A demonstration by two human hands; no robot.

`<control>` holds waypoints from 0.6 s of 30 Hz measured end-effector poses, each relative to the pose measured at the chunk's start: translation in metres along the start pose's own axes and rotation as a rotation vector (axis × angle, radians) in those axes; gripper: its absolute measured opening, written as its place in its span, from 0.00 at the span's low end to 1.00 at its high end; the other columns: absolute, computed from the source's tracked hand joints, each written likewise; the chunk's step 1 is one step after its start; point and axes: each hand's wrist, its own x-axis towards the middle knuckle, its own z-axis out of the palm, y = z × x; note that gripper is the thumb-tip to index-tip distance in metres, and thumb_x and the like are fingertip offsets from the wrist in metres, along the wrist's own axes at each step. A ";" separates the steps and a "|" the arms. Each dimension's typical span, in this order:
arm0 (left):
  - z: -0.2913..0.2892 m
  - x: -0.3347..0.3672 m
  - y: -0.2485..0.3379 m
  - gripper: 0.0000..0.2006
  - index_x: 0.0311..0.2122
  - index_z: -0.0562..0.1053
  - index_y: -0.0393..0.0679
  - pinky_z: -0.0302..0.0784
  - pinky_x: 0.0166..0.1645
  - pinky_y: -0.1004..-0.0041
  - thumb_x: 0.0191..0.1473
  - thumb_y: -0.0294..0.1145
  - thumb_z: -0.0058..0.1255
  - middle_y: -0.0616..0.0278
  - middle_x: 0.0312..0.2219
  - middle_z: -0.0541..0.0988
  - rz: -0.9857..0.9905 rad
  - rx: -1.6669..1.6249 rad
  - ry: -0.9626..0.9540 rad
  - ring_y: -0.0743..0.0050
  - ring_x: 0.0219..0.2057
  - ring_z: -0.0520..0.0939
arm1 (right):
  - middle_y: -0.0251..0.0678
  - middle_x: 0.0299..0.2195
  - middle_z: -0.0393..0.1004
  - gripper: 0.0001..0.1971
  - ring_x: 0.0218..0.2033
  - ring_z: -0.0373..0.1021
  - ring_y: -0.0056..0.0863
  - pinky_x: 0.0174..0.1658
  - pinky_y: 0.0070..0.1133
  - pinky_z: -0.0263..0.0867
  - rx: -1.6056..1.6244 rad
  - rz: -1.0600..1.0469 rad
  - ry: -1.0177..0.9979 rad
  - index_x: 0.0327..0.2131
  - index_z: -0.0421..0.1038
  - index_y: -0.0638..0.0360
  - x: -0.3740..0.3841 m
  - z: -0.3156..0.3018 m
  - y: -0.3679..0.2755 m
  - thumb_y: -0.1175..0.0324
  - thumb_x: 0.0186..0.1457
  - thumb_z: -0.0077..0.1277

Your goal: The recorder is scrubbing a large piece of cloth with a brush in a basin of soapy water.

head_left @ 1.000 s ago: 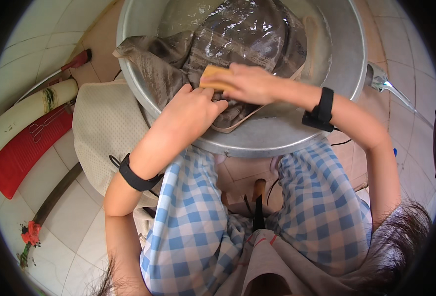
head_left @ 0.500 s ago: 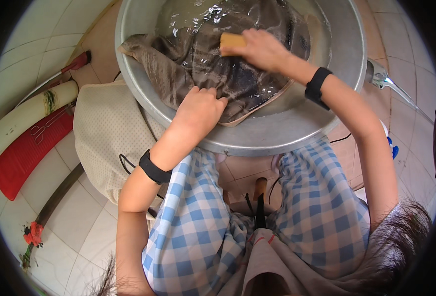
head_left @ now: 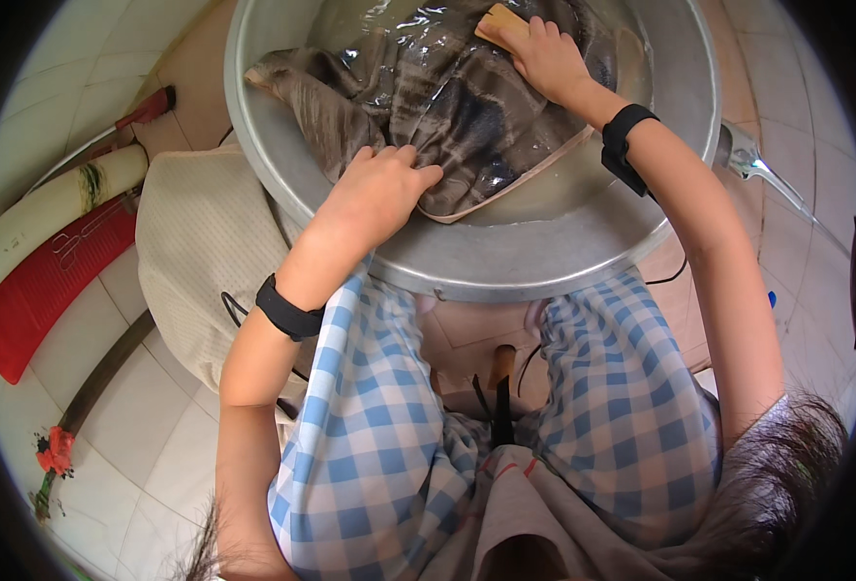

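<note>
A wet, dark brown cloth [head_left: 505, 107] with a paler hem lies partly in water in a large round metal basin [head_left: 534, 257]. My left hand [head_left: 379, 184] is closed on the near left part of the cloth, just inside the basin's front rim, with folds bunched at its fingers. Farther off and to the right, my right hand [head_left: 556, 66] grips a tan, wooden-looking block [head_left: 502, 26] shaped like a scrubbing brush. The block rests against the far part of the cloth. Its underside is hidden, so I cannot see any bristles.
Left of the basin stands something draped in beige cloth [head_left: 205, 242]. Beyond it are a red comb-like plastic piece [head_left: 50, 281] and a cream, curved tube [head_left: 60, 203]. A shiny metal handle [head_left: 777, 174] sticks out at right. My checked trouser legs [head_left: 370, 387] flank the basin's front.
My right hand has moved the tan block away from me and to the right across the cloth. My left hand has shifted slightly left and farther in, still on the cloth.
</note>
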 end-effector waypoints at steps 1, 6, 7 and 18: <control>0.002 -0.002 0.000 0.13 0.40 0.74 0.49 0.68 0.41 0.66 0.48 0.25 0.45 0.57 0.31 0.73 -0.014 -0.025 -0.017 0.60 0.38 0.76 | 0.41 0.34 0.64 0.35 0.33 0.65 0.39 0.35 0.32 0.66 -0.010 -0.009 -0.012 0.60 0.48 0.24 -0.001 -0.001 -0.003 0.66 0.50 0.51; -0.030 0.003 0.003 0.16 0.47 0.72 0.55 0.67 0.48 0.63 0.51 0.35 0.50 0.55 0.39 0.73 0.016 -0.191 -0.216 0.54 0.42 0.74 | 0.42 0.36 0.63 0.36 0.33 0.66 0.41 0.34 0.31 0.66 0.008 0.045 -0.045 0.59 0.49 0.21 -0.014 -0.001 -0.015 0.67 0.48 0.51; -0.033 0.009 0.001 0.18 0.49 0.71 0.57 0.66 0.51 0.62 0.51 0.38 0.51 0.54 0.43 0.72 0.030 -0.243 -0.233 0.52 0.44 0.74 | 0.43 0.36 0.63 0.37 0.33 0.66 0.41 0.34 0.32 0.67 0.056 0.061 -0.062 0.59 0.49 0.21 -0.020 -0.003 -0.018 0.67 0.48 0.50; 0.051 0.075 -0.014 0.43 0.63 0.39 0.80 0.35 0.55 0.25 0.45 0.65 0.47 0.63 0.65 0.26 -0.179 0.147 -0.481 0.41 0.64 0.27 | 0.46 0.36 0.62 0.36 0.33 0.66 0.41 0.34 0.31 0.69 0.142 0.027 -0.159 0.59 0.51 0.25 -0.059 -0.024 -0.049 0.68 0.48 0.51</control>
